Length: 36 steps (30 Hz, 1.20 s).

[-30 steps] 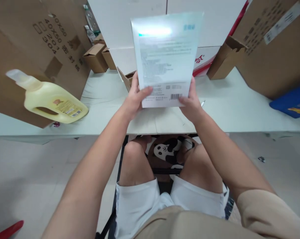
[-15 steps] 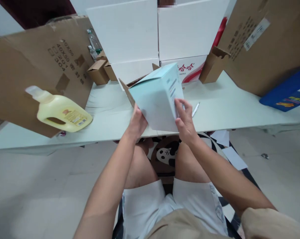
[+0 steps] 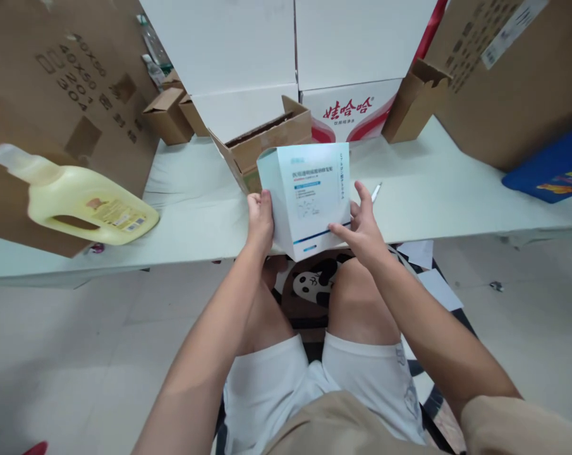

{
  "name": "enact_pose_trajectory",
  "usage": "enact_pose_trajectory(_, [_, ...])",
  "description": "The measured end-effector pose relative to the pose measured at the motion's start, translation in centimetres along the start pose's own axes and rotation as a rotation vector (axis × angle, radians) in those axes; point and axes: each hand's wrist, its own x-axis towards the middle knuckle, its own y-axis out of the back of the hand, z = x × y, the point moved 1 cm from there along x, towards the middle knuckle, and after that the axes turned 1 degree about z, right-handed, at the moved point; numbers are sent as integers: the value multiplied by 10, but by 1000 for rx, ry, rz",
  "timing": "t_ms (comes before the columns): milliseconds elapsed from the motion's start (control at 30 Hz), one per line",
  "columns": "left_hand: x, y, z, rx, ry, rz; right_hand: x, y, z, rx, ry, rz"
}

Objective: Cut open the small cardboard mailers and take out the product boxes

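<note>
A white printed carton is held tilted at the front edge of the tabletop. Its left side is clasped in the left hand, while the right hand's grip is loosely spread, with the thumb laid on the front face. Space behind is taken up by a flapped cardboard box. Bare cloth is seen leftward toward a yellow bottle and, past a pen, toward a blue container.
</note>
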Motion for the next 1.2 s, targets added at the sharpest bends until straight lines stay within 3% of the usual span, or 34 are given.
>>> enact_pose_trajectory(100, [4, -3, 4, 56, 26, 21, 10, 1, 1, 6, 36, 107])
enact_pose_trajectory(200, [14, -13, 27, -21, 8, -186, 32, 1, -16, -46, 184, 175])
enact_pose_trajectory(400, [62, -35, 108, -112, -442, -397, 98, 6, -83, -137, 582, 162])
enact_pose_trajectory(500, [80, -43, 144, -124, -607, -482, 130, 11, -110, -47, 906, 150])
enact_pose_trajectory(600, [83, -51, 171, -160, -671, -418, 154, 16, -127, -7, 1089, 119])
enact_pose_trajectory(700, [79, -54, 181, -216, -621, -364, 156, 16, -138, -65, 1065, 104])
enact_pose_trajectory(767, [76, -50, 175, -236, -592, -394, 144, 15, -137, -95, 990, 117])
enact_pose_trajectory(833, [72, -42, 157, -249, -530, -423, 124, 13, -123, -117, 823, 127])
enact_pose_trajectory(1033, [35, -16, 54, -57, -70, -365, 61, 2, -19, 5, 358, 108])
enact_pose_trajectory(1200, [24, -7, -7, 29, 55, -341, 44, -2, 39, 158, 178, 86])
